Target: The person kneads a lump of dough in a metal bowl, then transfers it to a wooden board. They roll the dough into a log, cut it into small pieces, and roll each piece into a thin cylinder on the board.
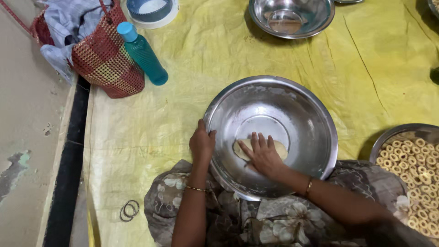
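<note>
We hold the big shiny round steel bowl point(292, 110) by its near rim with our left hand point(201, 142) curled tight, our right hand point(263, 153) spread flat, pressing the small pale dough lump point(281, 148), not smooth yet, under it.

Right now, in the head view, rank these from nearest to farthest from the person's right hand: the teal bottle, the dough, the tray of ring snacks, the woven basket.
Measured from the right hand:
1. Dough, directly under the palm inside the big steel bowl.
2. Tray of ring snacks, at the right edge.
3. Teal bottle, up and to the left.
4. Woven basket, farther left, touching the bottle.
</note>
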